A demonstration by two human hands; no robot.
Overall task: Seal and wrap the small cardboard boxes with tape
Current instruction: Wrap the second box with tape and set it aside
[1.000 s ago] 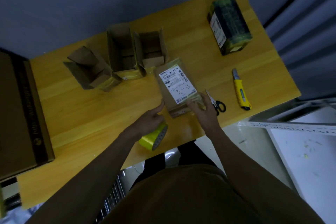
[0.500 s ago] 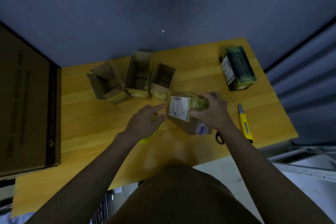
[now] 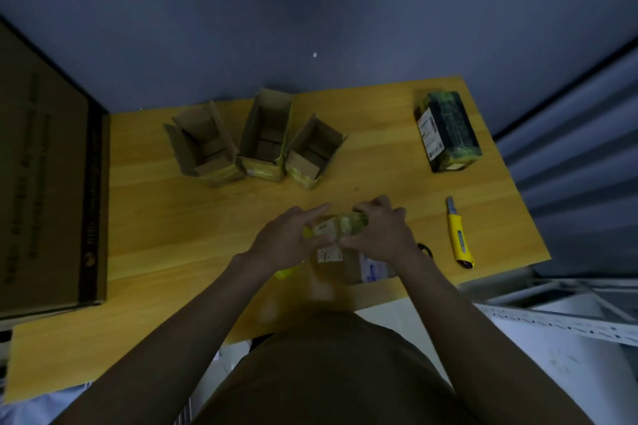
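A small cardboard box with white labels and yellow tape on it stands on end at the near middle of the wooden table. My right hand grips its top end, fingers curled over the taped edge. My left hand touches the box's left side with fingers stretched toward the top. A yellow tape roll peeks out beneath my left wrist, mostly hidden. Three open small boxes stand in a row farther back.
A dark wrapped box lies at the far right. A yellow utility knife lies right of my hands, and scissors show partly behind my right wrist. A large flat carton covers the table's left end.
The box was lying flat with its label up; it now stands on end under my right hand. My left hand moved from the tape roll up to the box's side.
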